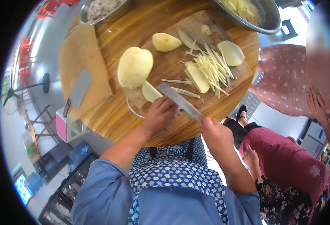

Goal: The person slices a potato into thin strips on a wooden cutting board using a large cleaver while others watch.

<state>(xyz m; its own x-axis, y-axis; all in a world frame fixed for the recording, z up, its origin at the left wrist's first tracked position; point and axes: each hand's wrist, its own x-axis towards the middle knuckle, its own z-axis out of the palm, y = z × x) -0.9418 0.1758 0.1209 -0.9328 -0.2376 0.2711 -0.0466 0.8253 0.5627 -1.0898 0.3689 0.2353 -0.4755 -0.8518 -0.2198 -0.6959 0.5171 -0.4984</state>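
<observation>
My right hand (217,134) grips the handle of a kitchen knife, and its broad blade (181,101) slants up and left over the wooden cutting board (159,66). Close beside the blade, my left hand (159,116) has its fingers curled over a pale potato piece (179,111), mostly hidden. A potato slice (150,92) lies just beyond that hand. Farther up are a large peeled potato (135,67) and a cut potato chunk (166,42). A heap of potato strips (212,66) covers part of some slices (197,77) on the right.
A cleaver (80,87) lies on a second board (84,62) at left. Metal bowls hold potato strips (245,11) and pale chopped food (101,9) at the far edge of the round wooden table (120,36). People in a pink garment (286,81) and maroon apron (283,157) are at right.
</observation>
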